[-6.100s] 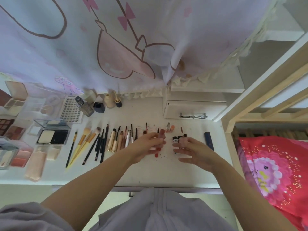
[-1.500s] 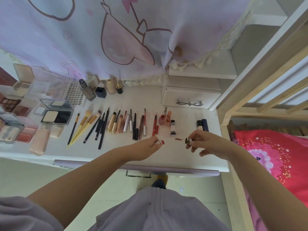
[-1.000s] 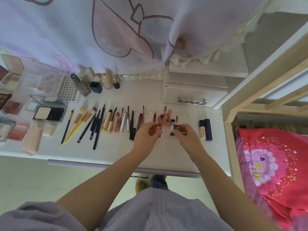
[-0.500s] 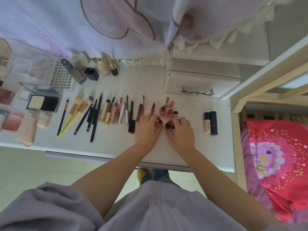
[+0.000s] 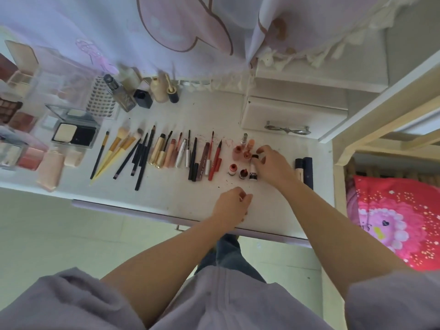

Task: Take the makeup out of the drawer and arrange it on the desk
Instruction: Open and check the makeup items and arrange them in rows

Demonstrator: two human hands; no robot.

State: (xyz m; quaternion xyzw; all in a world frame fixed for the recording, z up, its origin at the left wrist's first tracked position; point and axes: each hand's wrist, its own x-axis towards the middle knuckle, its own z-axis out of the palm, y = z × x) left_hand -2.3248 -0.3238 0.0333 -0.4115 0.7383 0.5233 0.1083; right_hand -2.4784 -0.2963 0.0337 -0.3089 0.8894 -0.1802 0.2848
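Withdrawn toward the desk (image 5: 273, 210) edge, the left hand (image 5: 232, 206) is loosely curled and empty, while the small tube (image 5: 253, 167) is pinched by the right hand (image 5: 273, 165), likely for alignment next.

right hand (image 5: 273, 166) at small tube (image 5: 253, 168), desk (image 5: 181, 194)

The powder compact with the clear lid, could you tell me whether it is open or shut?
Open: the powder compact shows its pale pan, lid raised behind.
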